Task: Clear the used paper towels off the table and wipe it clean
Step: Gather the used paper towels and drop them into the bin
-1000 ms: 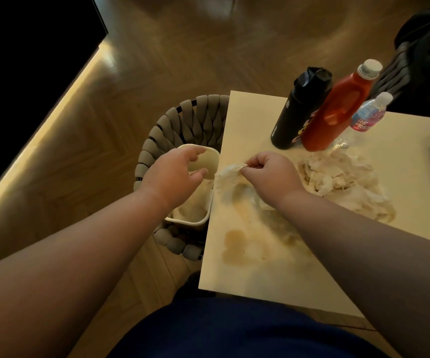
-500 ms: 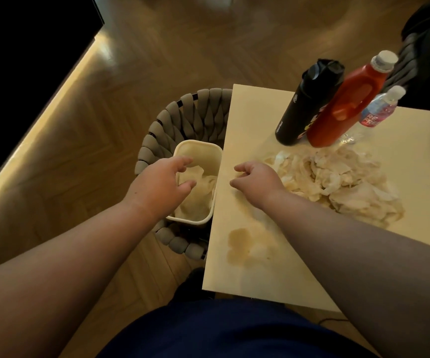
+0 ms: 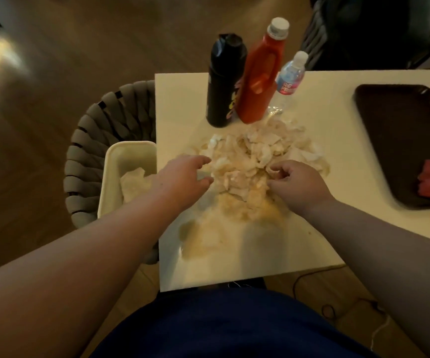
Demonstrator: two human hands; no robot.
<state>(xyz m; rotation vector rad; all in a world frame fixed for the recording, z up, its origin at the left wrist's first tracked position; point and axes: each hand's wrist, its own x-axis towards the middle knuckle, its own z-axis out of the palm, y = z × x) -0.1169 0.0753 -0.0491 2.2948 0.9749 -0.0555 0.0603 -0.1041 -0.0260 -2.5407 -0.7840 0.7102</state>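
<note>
While the left hand [image 3: 183, 177], loose-fingered, touches paper towels [image 3: 255, 153], the right hand [image 3: 296, 184] pinches them.

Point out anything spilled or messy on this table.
A brownish stain spreads over the table toward its near edge, right beside a heap of crumpled paper towels. The heap's near side is tinted the same brown, so a spill looks only partly mopped up.
</note>
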